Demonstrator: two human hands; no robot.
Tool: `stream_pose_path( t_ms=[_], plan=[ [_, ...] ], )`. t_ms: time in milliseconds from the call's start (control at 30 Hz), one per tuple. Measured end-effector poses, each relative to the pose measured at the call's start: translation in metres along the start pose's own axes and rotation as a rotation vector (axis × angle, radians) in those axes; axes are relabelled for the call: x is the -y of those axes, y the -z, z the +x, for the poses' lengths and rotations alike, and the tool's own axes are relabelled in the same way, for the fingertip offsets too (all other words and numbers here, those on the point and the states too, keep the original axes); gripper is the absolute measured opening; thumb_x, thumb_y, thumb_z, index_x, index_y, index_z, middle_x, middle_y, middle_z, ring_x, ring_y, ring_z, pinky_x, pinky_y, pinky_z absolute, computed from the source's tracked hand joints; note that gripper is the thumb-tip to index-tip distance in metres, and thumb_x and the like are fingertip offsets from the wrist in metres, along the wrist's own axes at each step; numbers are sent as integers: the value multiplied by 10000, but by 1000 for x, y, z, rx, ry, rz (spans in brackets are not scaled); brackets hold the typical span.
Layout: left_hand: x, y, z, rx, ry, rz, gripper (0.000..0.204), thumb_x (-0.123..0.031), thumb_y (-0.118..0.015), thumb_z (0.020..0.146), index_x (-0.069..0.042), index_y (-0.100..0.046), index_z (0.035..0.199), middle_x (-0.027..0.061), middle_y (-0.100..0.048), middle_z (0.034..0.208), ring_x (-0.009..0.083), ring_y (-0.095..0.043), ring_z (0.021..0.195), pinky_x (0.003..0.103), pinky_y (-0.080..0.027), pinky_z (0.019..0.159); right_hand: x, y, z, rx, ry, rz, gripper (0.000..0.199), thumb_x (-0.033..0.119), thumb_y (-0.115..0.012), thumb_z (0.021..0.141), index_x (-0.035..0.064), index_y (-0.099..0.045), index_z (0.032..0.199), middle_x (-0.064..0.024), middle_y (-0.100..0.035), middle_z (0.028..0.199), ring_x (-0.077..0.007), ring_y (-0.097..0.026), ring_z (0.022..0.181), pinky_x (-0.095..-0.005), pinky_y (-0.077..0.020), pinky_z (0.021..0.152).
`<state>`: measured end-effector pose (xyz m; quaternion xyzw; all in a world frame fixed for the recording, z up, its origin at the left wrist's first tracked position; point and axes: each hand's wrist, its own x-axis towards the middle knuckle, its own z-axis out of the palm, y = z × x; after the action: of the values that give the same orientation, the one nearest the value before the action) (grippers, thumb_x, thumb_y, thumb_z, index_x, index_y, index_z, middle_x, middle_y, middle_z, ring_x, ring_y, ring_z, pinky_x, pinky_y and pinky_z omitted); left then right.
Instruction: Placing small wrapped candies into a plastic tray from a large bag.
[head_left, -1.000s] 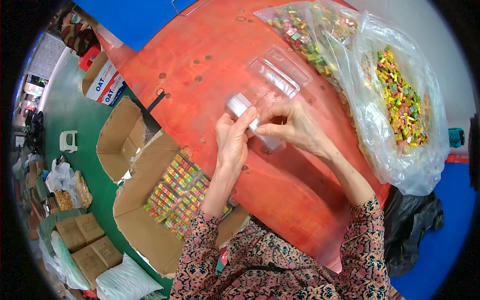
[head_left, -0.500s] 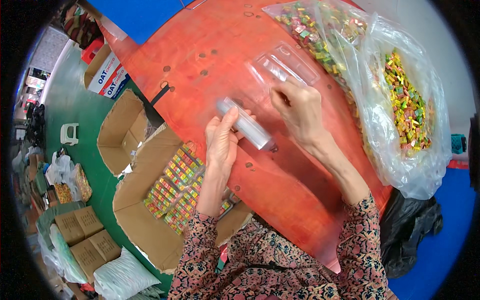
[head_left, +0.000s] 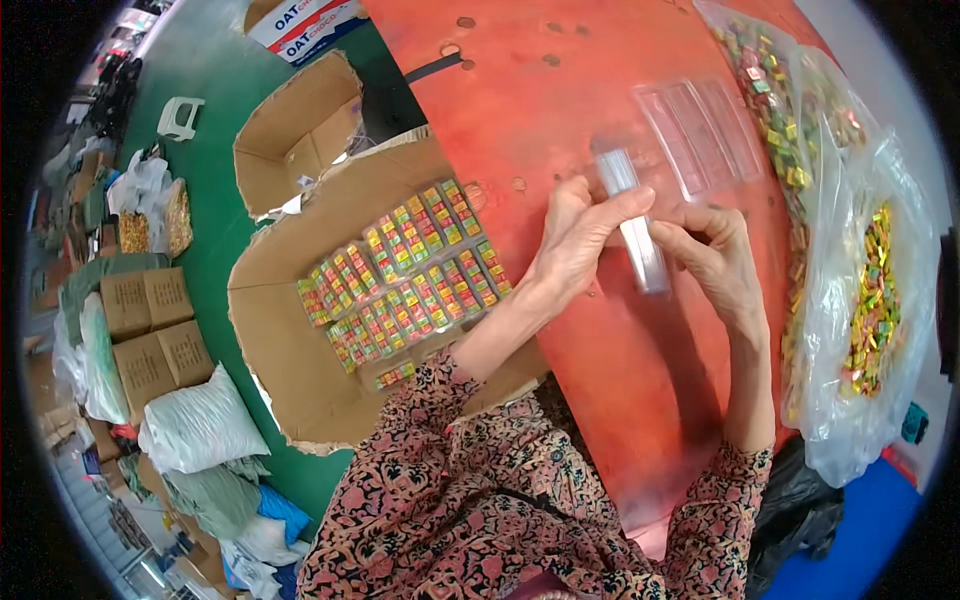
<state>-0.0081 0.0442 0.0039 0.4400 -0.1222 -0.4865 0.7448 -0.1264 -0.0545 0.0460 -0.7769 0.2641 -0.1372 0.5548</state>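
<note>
My left hand (head_left: 582, 235) is closed round a narrow stack of clear plastic trays (head_left: 644, 255), its thumb lying across the top face. The stack is held tilted above the red table. My right hand (head_left: 715, 255) is closed, its fingertips pinched at the right edge of the same stack; whether they have hold of a single tray I cannot make out. Just beyond the hands, a clear plastic tray with long compartments (head_left: 700, 135) lies flat on the red table (head_left: 560, 110).
Left of the table, an open cardboard box (head_left: 275, 345) holds rows of small colourful packs (head_left: 420, 290). Along the table's right side lies a big clear bag (head_left: 825, 330) of small shiny wrapped pieces (head_left: 872, 300). A black plastic bag (head_left: 795, 510) hangs below. A white stool (head_left: 180, 118) stands on the green floor.
My view has swung left, so the table now sits further right. The right hand, earlier raised apart from the stack, has come to its edge. The stack has turned more upright.
</note>
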Motion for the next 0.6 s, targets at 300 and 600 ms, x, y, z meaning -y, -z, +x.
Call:
stream_pose_path(
  t_ms=[300, 600],
  plan=[
    [-18, 29, -8, -178, -19, -55, 247, -143, -643, 789, 20, -524, 931, 106, -620, 856, 172, -627, 747, 308, -541, 667, 6, -24, 20, -230, 126, -188, 151, 157, -607, 802, 8, -621, 823, -14, -515, 577, -109, -496, 501, -242, -359, 441],
    [-18, 45, -16, -146, 13, -83, 259, -160, -616, 820, 19, -508, 972, 128, -617, 876, 222, -634, 802, 348, -543, 707, -9, -41, 40, -330, 390, -848, 104, -32, -572, 679, -13, -585, 780, -179, -539, 744, -346, -598, 660, -411, -485, 551]
  ],
)
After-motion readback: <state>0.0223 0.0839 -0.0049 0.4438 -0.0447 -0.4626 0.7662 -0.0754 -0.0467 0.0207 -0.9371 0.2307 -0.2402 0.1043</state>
